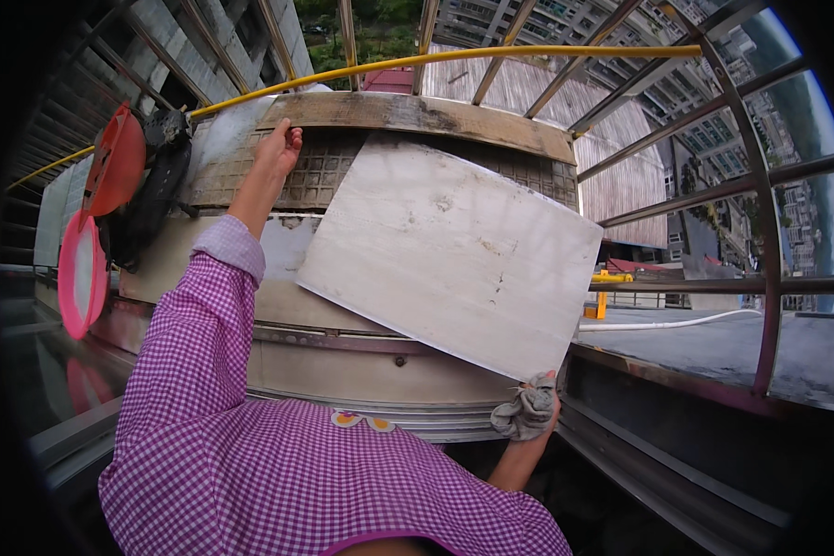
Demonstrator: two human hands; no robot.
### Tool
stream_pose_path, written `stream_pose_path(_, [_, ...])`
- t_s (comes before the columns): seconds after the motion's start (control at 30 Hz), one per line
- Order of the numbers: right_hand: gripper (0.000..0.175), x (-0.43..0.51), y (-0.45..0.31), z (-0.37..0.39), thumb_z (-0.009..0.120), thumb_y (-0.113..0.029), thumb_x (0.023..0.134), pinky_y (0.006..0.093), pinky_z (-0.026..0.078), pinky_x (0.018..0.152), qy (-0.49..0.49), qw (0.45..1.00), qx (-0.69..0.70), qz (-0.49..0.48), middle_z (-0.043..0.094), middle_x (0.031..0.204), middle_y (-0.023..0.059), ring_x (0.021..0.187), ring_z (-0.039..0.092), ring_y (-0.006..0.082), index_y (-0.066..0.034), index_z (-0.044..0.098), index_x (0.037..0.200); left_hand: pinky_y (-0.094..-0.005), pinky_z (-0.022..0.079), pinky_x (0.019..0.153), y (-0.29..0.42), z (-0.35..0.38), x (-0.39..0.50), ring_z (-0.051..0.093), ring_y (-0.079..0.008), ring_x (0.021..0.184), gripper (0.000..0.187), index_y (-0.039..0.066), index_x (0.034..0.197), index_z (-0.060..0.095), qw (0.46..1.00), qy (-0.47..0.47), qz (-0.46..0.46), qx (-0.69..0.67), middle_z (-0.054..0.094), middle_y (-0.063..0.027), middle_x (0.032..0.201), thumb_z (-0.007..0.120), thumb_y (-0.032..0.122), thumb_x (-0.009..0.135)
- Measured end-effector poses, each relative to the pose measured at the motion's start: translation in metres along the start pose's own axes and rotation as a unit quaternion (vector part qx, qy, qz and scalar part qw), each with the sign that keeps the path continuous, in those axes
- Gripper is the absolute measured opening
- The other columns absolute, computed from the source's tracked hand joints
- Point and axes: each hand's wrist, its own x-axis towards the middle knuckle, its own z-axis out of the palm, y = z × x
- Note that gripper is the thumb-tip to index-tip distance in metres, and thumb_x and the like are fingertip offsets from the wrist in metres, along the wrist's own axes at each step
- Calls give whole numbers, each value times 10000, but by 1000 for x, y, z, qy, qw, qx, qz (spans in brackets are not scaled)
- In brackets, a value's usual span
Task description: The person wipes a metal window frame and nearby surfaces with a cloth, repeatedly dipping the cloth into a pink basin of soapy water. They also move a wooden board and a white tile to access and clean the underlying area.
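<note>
My left hand (pixel 279 148) is at the left end of a weathered wooden plank (pixel 424 115), its fingertips at or over the plank's near edge; whether they grip it I cannot tell. A crumpled grey cloth (pixel 527 411) is bunched in my right hand (pixel 550 399), which is at the near right corner of a large white board (pixel 452 257). The board lies tilted across the ledge, with brown stains and dark specks on its face. Part of a grid-patterned mat (pixel 326 167) shows between the plank and the board.
Metal window bars (pixel 757 174) and a yellow pole (pixel 459 54) enclose the ledge, high above buildings. At the left are a red plastic basin (pixel 118 163), a pink basin (pixel 83 278) and black items (pixel 156 187). A sliding window track (pixel 389 410) runs along the near side.
</note>
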Motion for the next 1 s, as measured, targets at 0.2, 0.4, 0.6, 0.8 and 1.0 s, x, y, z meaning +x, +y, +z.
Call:
stream_pose_path(0.2, [364, 6, 4, -3, 469, -334, 930, 251, 335, 466, 61, 997, -41, -15, 370, 568, -31, 483, 371, 100, -131, 435, 630, -235, 537, 511, -31, 19, -7, 587, -176, 608, 179, -21, 886, 524, 997, 22, -69, -2, 601, -147, 770, 559, 154, 883])
stream_pose_path(0.4, [383, 13, 5, -8, 444, -339, 938, 260, 305, 445, -11, 1000, 7, 6, 360, 547, -33, 474, 362, 101, -139, 416, 613, -180, 463, 413, -7, 36, -38, 555, -113, 500, 333, -11, 795, 591, 931, -100, -150, 317, 595, -91, 610, 515, 294, 906])
stream_pose_path(0.6, [360, 16, 0, -12, 472, -348, 926, 252, 331, 456, 38, 998, -51, -8, 402, 560, -29, 487, 392, 100, -135, 454, 637, -336, 447, 527, -31, 25, -108, 563, -211, 551, 493, -4, 642, 621, 591, -172, 175, 769, 608, -95, 615, 556, 446, 833])
stream_pose_path(0.8, [326, 5, -13, -15, 528, -346, 900, 242, 345, 454, 41, 997, -60, -35, 459, 596, -25, 487, 413, 94, -104, 512, 683, -297, 432, 558, -50, -25, -138, 523, -119, 619, 383, -24, 752, 617, 808, -143, 32, 571, 593, -42, 671, 566, 341, 854])
stream_pose_path(1.0, [269, 1, -31, -17, 556, -285, 887, 234, 335, 435, 64, 997, -35, -24, 452, 595, -24, 469, 404, 90, -91, 512, 705, -252, 430, 548, -59, -45, -173, 527, -84, 603, 241, -52, 804, 629, 895, -150, 30, 418, 608, -31, 725, 543, 163, 871])
